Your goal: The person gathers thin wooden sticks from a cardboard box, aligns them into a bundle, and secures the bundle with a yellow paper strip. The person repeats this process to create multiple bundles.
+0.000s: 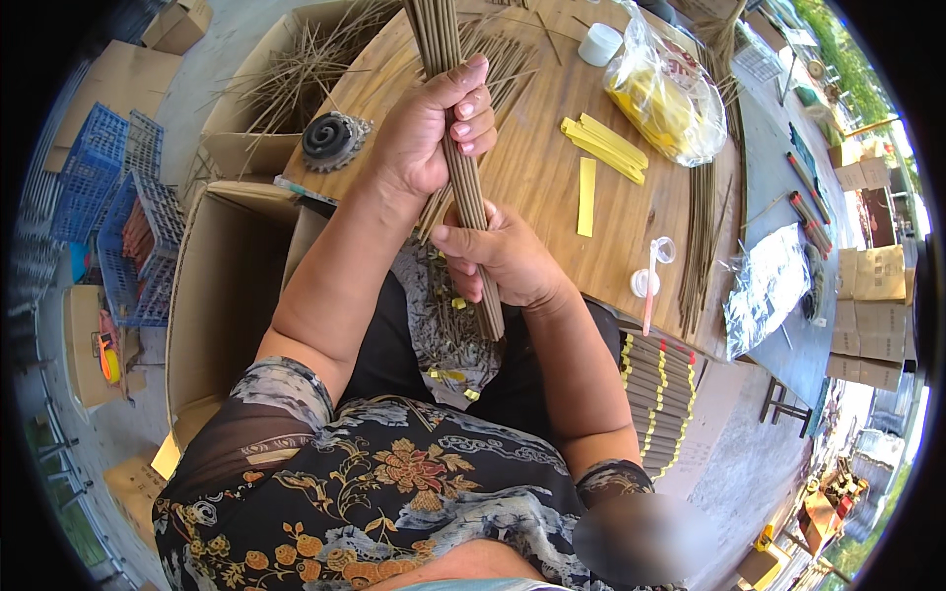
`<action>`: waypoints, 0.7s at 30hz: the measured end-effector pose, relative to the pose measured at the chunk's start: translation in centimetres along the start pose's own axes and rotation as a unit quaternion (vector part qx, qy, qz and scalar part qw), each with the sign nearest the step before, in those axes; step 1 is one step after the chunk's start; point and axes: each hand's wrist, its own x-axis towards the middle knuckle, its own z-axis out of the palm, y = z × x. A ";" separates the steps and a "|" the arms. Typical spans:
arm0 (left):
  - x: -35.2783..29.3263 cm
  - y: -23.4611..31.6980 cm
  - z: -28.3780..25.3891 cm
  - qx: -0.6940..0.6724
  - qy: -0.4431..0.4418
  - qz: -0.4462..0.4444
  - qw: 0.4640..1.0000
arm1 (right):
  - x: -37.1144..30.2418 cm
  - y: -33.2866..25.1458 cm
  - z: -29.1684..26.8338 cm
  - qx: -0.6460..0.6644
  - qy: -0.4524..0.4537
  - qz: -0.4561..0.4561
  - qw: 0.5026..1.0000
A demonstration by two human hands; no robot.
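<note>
A thick bundle of brown incense sticks (456,158) slants over the near edge of the wooden table (631,251). Its upper part is wrapped by the fingers of my left hand (439,128). Lower down, my right hand (503,258) closes round the same bundle, close to its bottom end. Loose sticks (503,74) lie on the table behind my hands. To the right are a stack of yellow paper strips (606,148) and one single yellow strip (586,197).
A clear plastic bag (665,94) with yellow contents, a white jar (599,44) and long sticks (700,241) lie on the table. A black coiled disc (335,141) sits at its left edge. Cardboard boxes (232,286) and blue crates (94,172) stand left. Tied stick bundles (655,394) lie below right.
</note>
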 end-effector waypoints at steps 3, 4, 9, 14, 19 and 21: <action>0.1 -0.3 0.7 0.135 0.133 0.053 0.981 | 0.9 0.7 0.4 -0.288 0.180 -0.098 0.935; 0.1 -0.3 0.6 0.139 0.146 0.069 0.977 | 1.2 1.1 0.4 -0.396 0.251 -0.142 0.872; 0.5 1.3 -0.6 0.131 0.228 0.128 0.956 | 0.9 1.5 -0.7 -0.538 0.282 -0.126 0.785; 0.5 3.3 -2.2 0.015 0.076 0.049 0.996 | 0.1 0.1 0.9 -0.279 0.114 0.032 0.953; 0.6 3.3 -2.4 -0.016 0.030 0.076 0.997 | 0.4 0.9 0.6 -0.301 0.137 -0.018 0.944; 0.7 2.4 -1.4 0.100 0.179 0.136 0.969 | 1.0 2.2 0.6 -0.454 0.235 -0.089 0.855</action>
